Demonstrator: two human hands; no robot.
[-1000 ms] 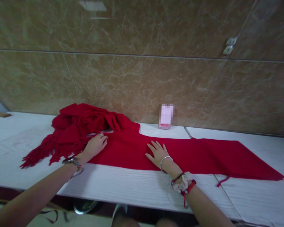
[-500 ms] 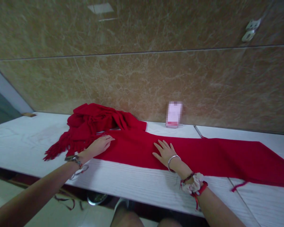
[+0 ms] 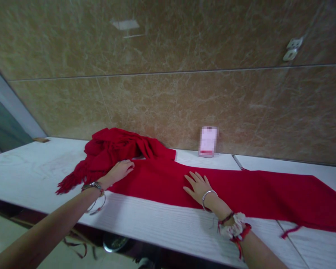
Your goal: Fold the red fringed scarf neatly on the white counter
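A long red scarf (image 3: 257, 194) lies stretched flat along a white table (image 3: 162, 224), its right part smoothed out. Its left part is bunched in a heap (image 3: 114, 149) against the wall, with a tassel fringe (image 3: 70, 181) spilling toward the left. My left hand (image 3: 120, 170) rests flat on the scarf just beside the heap, fingers stretched out. My right hand (image 3: 197, 185) lies palm down on the flat middle of the scarf, fingers spread. Both wrists carry bracelets.
A brown marble wall (image 3: 168, 93) rises directly behind the table. A small pink and white card (image 3: 208, 142) leans against it near the scarf. A seam (image 3: 238, 162) divides the tabletop at the right. Below the near table edge the floor shows.
The view has swung a little to the left. Both hands stay flat on the scarf in almost the same places; the scarf has not visibly shifted.
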